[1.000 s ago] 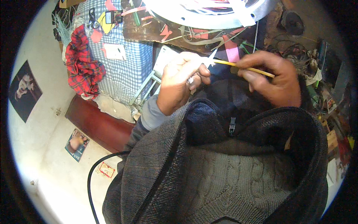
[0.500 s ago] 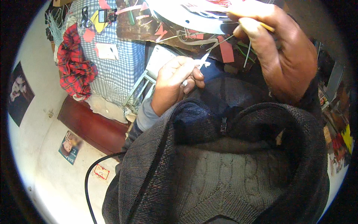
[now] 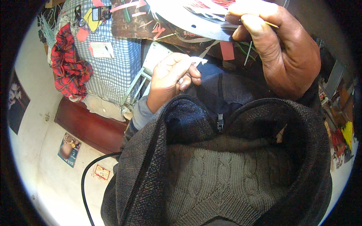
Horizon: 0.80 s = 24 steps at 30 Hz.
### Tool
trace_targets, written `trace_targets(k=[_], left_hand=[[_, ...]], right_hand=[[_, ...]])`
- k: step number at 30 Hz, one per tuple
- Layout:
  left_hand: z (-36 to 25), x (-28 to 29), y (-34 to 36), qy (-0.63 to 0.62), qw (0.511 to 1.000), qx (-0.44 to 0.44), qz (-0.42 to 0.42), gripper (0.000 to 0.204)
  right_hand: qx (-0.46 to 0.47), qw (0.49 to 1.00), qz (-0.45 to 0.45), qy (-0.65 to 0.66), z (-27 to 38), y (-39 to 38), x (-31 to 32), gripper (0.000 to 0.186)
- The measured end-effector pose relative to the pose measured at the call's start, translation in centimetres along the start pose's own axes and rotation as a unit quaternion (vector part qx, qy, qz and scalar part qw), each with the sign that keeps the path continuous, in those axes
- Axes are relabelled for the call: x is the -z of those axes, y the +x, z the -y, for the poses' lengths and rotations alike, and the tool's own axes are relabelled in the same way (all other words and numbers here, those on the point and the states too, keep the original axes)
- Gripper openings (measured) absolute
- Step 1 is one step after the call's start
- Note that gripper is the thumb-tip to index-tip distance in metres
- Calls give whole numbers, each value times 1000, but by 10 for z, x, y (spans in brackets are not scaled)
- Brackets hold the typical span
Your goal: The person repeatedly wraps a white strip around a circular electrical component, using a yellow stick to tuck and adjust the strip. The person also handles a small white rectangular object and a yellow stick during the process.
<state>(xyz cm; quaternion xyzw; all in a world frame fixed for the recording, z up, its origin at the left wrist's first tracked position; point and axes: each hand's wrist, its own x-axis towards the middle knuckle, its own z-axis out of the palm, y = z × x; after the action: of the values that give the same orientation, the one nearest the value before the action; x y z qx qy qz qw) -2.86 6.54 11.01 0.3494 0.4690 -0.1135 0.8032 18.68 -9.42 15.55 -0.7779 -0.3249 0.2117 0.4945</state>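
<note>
My left hand (image 3: 171,77) had a crumpled white scrap (image 3: 200,60) nipped between thumb and fingers, one end poking out, probably because something that floppy only behaves if you pinch it. Right hand (image 3: 281,45) was up beside the big pale round rim (image 3: 184,22), fingertips gripping a thin yellow stick (image 3: 272,25); most of it was hidden, so can't tell if it touched anything. I'd guess the pencil-ish pinch was for fine control near those red and white strands (image 3: 211,6). Rim sat over the brown board (image 3: 128,31), nice and bright. Meter (image 3: 101,14) was off on the checked cloth (image 3: 122,54), likely to stay clear of my hands.
</note>
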Motion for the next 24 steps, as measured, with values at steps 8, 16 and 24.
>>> trace_targets(k=[8,16,24], left_hand=[[5,0,5,12,1000,-1,9,17],[9,-3,0,39,999,6,3,17],[15,-3,-4,54,998,19,-19,17]], right_hand=[[77,997,-2,7,1,10,1,15],[150,976,112,-107,-15,-12,15,23],[99,987,90,-86,-5,-13,10,23]])
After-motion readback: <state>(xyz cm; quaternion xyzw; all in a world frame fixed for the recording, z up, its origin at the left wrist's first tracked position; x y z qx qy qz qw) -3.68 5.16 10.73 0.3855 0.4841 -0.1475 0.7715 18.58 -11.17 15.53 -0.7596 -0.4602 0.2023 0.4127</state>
